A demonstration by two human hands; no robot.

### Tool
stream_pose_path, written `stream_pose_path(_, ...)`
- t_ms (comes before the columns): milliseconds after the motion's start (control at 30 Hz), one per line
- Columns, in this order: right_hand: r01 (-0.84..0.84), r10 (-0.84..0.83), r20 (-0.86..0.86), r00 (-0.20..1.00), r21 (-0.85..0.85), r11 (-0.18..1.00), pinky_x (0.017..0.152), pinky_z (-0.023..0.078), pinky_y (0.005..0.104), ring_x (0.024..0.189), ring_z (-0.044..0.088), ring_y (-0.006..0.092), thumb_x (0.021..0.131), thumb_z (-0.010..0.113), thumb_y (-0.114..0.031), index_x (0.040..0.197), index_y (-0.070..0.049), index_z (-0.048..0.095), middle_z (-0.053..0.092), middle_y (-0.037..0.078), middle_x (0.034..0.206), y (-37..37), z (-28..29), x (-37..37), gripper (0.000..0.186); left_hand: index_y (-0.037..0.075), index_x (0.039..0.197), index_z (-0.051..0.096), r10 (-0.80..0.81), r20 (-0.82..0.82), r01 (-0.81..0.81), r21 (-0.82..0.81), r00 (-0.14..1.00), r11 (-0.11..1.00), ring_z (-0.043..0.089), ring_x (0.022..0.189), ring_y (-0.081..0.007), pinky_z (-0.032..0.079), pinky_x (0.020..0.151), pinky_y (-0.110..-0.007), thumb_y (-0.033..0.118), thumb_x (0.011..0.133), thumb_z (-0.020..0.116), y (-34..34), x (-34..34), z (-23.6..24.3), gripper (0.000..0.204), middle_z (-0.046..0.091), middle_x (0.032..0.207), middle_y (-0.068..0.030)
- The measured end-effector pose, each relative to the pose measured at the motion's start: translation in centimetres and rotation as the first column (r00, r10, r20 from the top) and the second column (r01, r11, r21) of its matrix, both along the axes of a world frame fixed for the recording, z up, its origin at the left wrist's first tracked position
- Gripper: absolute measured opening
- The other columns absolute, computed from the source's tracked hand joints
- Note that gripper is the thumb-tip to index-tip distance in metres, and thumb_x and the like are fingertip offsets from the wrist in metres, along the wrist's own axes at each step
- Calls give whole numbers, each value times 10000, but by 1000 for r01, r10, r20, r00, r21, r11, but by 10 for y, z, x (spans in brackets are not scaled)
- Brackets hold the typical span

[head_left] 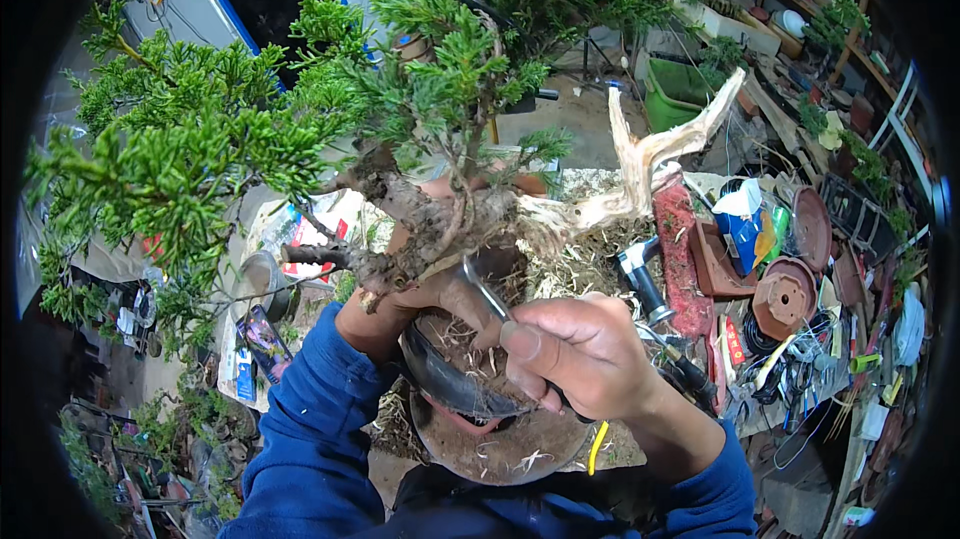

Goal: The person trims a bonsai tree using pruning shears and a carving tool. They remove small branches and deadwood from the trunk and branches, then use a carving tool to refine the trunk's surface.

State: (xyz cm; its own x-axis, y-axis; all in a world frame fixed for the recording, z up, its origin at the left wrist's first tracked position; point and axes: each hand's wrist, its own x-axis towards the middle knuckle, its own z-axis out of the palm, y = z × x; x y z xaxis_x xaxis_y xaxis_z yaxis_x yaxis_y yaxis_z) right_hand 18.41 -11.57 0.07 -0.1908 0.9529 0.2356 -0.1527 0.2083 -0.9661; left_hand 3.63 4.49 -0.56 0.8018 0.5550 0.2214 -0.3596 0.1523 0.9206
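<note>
Thin metal tool (484,289) pinched in right hand (585,354), fingers curled. Left hand (440,291) pressed near trunk base of conifer (485,217); grip partly hidden, cannot be told. Tree centred above dark pot (440,376), foliage spread far and left, bare pale branch (645,154) forked to right. On counter (590,182): red-and-white printed packet (315,239) placed left; blue-and-yellow packet (752,239), red printed label (734,339) placed right.

The middle is bright; edges bend and darken
</note>
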Motion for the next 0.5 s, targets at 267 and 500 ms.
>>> stream_pose_path(267,-15,15,-25,1000,-2,1000,428,407,240,473,523,76,1086,544,-198,1052,104,720,594,39,600,-1,2,4,351,17,1303,566,104,-59,-84,273,993,958,618,995,-127,485,910,-272,366,1015,584,-1,-7,2,452,665,1119,-57)
stream_pose_path(500,-145,116,-153,981,-191,971,417,406,244,428,508,98,1071,577,-288,1010,142,702,587,67,570,3,10,8,452,18,1424,544,-108,-15,109,56,994,992,617,1065,-113,500,912,-302,152,676,961,8,-7,6,867,683,1236,-41)
